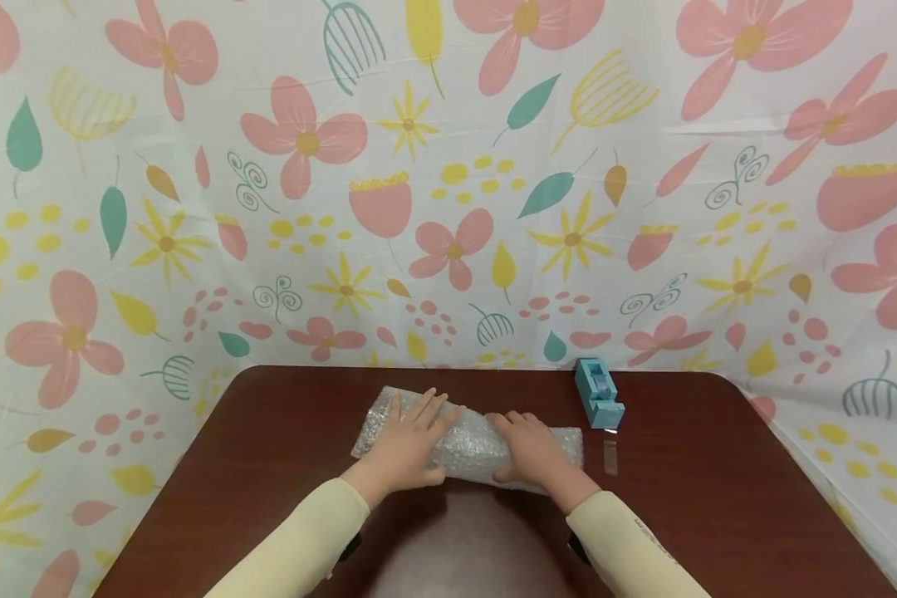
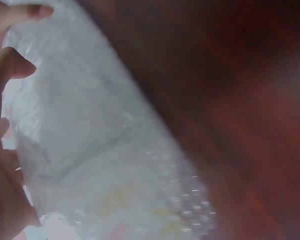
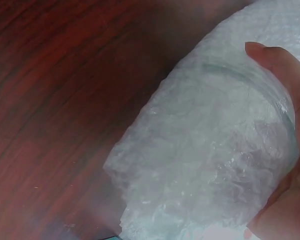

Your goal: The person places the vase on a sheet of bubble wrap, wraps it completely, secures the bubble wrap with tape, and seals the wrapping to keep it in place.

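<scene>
A bundle of clear bubble wrap (image 1: 473,440) lies aslant on the dark wooden table, something pale showing through its layers. Across its left half my left hand (image 1: 407,440) rests with the fingers straight and spread, thumb along the near side. My right hand (image 1: 532,448) grips the right half from above, fingers bent over the top and thumb on the near side. The right wrist view shows that thumb (image 3: 277,62) pressing the wrap (image 3: 205,150) near a curved grey-green line. At the left end, single bubbles stand out in the wrap (image 2: 190,200).
A light blue tape dispenser (image 1: 598,392) stands at the table's back right. From its front a short strip of clear tape (image 1: 610,453) runs onto the tabletop. Behind the table (image 1: 284,415) hangs a flower-patterned cloth (image 1: 456,166).
</scene>
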`<state>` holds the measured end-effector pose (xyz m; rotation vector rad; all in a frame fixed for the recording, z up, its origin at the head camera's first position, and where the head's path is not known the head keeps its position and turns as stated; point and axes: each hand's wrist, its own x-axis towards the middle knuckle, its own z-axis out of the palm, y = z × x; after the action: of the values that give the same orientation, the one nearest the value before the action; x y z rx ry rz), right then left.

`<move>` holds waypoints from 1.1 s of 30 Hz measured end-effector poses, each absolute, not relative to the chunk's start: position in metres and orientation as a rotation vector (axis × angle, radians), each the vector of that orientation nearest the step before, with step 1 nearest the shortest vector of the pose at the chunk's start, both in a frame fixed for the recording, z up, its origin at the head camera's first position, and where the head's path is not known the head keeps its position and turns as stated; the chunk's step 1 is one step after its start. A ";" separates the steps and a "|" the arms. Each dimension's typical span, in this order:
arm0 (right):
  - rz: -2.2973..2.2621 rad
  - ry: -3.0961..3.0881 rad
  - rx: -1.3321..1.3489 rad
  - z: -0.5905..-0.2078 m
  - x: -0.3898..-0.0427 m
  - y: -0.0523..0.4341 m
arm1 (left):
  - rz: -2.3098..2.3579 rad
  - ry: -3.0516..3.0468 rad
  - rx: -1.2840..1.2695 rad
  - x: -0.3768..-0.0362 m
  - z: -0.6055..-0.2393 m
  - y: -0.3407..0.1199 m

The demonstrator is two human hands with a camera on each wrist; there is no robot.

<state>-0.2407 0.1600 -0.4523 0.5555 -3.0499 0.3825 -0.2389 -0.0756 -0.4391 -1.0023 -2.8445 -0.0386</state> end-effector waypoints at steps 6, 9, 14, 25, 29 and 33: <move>0.418 -3.077 0.571 -0.447 -0.245 0.162 | 0.064 -2.703 -0.975 -0.224 -0.454 -0.084; 0.427 -3.079 0.574 -0.446 -0.246 0.163 | 0.157 -2.648 -0.941 -0.223 -0.459 -0.085; 0.455 -3.087 0.570 -0.445 -0.248 0.163 | 0.252 -2.556 -0.915 -0.224 -0.466 -0.082; 0.510 -3.144 0.601 -0.444 -0.257 0.166 | 0.457 -2.584 -0.861 -0.232 -0.476 -0.075; 0.522 -3.180 0.600 -0.442 -0.262 0.167 | 0.598 -2.512 -0.831 -0.237 -0.477 -0.074; 0.551 -3.227 0.608 -0.439 -0.268 0.168 | 0.655 -2.467 -0.815 -0.244 -0.478 -0.072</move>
<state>-0.2676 0.1675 -0.4386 0.6085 -3.2270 0.5514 -0.2437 -0.0718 -0.4779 -0.8148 -2.4675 0.6547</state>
